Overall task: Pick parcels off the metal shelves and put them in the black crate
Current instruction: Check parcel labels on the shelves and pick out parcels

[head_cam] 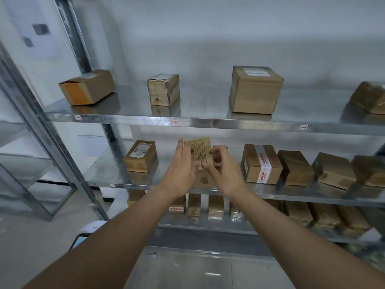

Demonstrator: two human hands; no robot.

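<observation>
A small brown parcel [200, 151] with a printed grid on its face stands on the middle metal shelf [116, 180], straight ahead of me. My left hand [183, 170] lies flat against its left side with the fingers straight. My right hand [224, 172] pinches its right edge between curled fingers and thumb. The parcel's lower half is hidden behind both hands. The black crate is not in view.
Several cardboard parcels stand on the top shelf [133, 118], among them a tall box [255, 90]. A labelled parcel [141, 156] sits left of my hands and a taped box [261, 164] right. More parcels fill the lower shelf [208, 225]. A steel upright [52, 147] rises at left.
</observation>
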